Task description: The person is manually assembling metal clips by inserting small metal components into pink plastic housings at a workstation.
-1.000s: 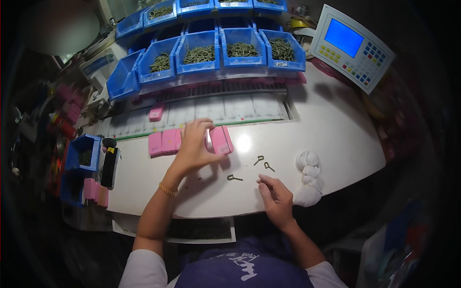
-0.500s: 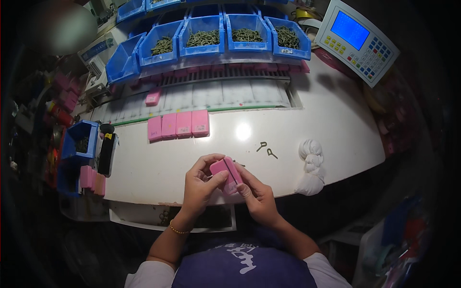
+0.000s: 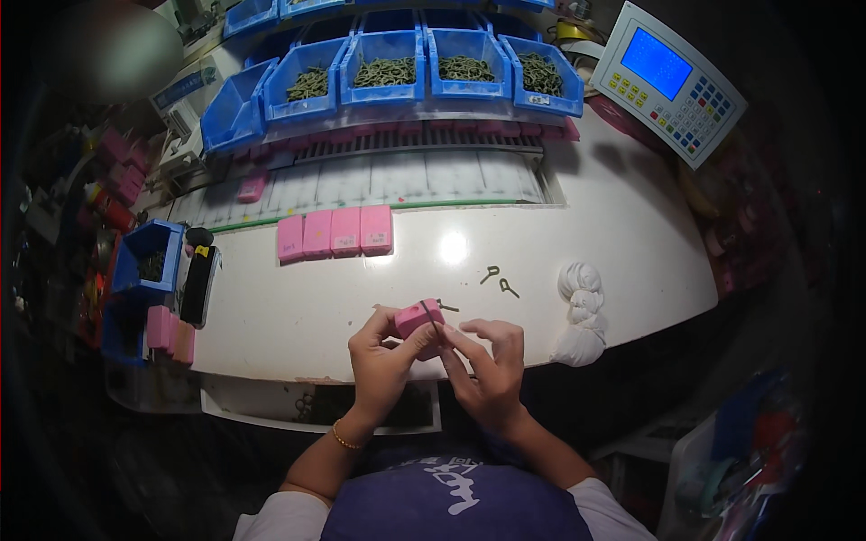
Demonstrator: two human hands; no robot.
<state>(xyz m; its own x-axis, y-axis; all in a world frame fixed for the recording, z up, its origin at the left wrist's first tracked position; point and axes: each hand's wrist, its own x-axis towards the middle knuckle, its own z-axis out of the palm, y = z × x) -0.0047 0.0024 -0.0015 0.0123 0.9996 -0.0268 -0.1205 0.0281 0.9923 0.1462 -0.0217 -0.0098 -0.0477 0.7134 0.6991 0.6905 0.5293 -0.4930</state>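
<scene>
My left hand point(image 3: 379, 359) is closed around a pink block point(image 3: 418, 315), which looks like a rubber mould, near the front edge of the white table. A dark elastic band point(image 3: 430, 315) runs across the block. At the block's right edge my right hand point(image 3: 483, 368) pinches at the band with thumb and forefinger, its other fingers curled away. Just behind the block lies a small green piece point(image 3: 447, 307), partly hidden. Two green loop-ended pieces point(image 3: 492, 273) rest farther right on the table.
Several pink blocks point(image 3: 345, 233) stand in a row ahead. Beyond them, a pink block point(image 3: 252, 186) sits on a pale belt point(image 3: 361, 185). Blue bins point(image 3: 383, 81) of green pieces line the back. A knotted white cloth bundle point(image 3: 585, 311) and a keypad screen point(image 3: 672, 81) are right.
The pink block in my hands has been turned and tilted. My right hand has gone from gripping its side to pinching at the band. The block on the belt has moved left.
</scene>
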